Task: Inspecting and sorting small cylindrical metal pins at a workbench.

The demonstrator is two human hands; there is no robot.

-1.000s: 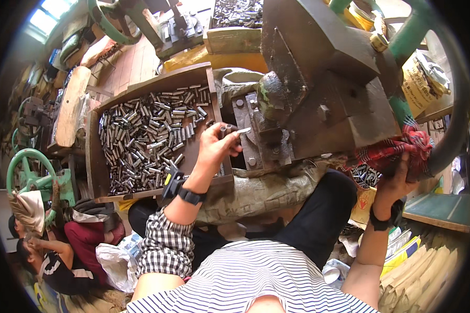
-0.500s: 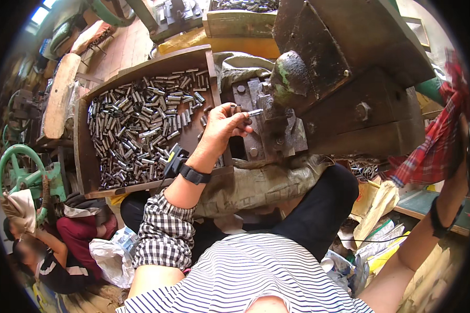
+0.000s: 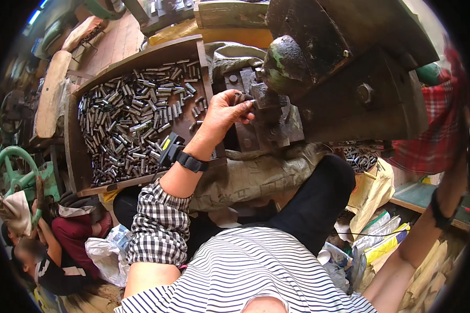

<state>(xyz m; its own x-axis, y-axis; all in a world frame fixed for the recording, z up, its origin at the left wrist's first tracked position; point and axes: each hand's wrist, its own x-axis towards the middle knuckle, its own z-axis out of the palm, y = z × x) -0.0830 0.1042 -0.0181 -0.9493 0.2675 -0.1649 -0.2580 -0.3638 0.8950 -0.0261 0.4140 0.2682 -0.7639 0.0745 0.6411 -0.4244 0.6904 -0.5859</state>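
My left hand [image 3: 225,112] is closed on small metal tubes [image 3: 238,97], pinched between thumb and fingers. A short bright tip shows at the fingertips, right beside the dark metal die block [image 3: 267,96] of the machine. To the left, a shallow wooden tray [image 3: 72,146] holds a heap of similar short metal tubes [image 3: 130,117]. My right arm [image 3: 420,245] stretches up along the right rim. At its end my right hand [image 3: 462,136] is dark and blurred near a red plaid cloth [image 3: 420,135], so its fingers cannot be made out.
The machine's heavy dark body [image 3: 360,99] fills the upper right. More metal pieces [image 3: 360,159] lie below it, beside sacks and plastic bags [image 3: 381,245]. Another person [image 3: 62,268] sits at the lower left near a green handwheel [image 3: 15,175]. A second wooden box [image 3: 232,14] stands at the back.
The whole view has shifted a little. My left hand stays close to the die, with less of the bright metal piece showing at its fingertips. The plaid cloth hangs differently.
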